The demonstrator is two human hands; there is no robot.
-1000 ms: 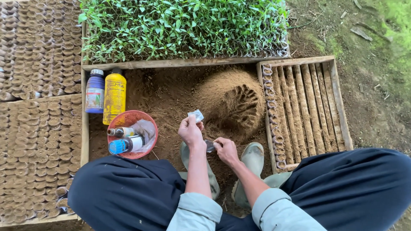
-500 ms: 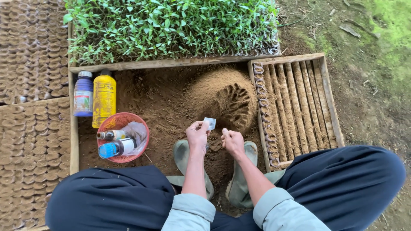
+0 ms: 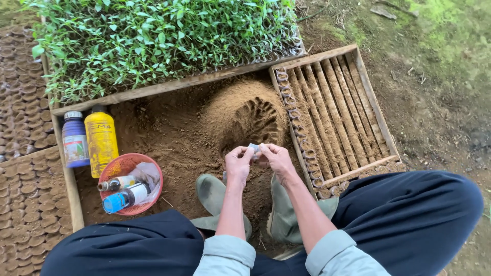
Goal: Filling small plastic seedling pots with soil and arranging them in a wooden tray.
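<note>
My left hand (image 3: 237, 164) and my right hand (image 3: 276, 159) meet in front of me, both pinching a small clear plastic bag (image 3: 253, 148) between their fingertips. They hover just in front of a mound of brown soil (image 3: 241, 115) with finger grooves dug in its near side. My grey rubber boots (image 3: 212, 197) rest on the soil below my hands.
A slatted wooden tray (image 3: 337, 115) holds one row of small filled bags at the right. A red basket (image 3: 125, 176) with small bottles, a yellow bottle (image 3: 101, 139) and a purple bottle (image 3: 75, 139) stand at the left. Green seedlings (image 3: 158, 36) fill the back. Filled soil pots (image 3: 25, 204) lie far left.
My two hands have come together on the small bag, the right hand rising to meet the left. The view has shifted, so everything sits further left.
</note>
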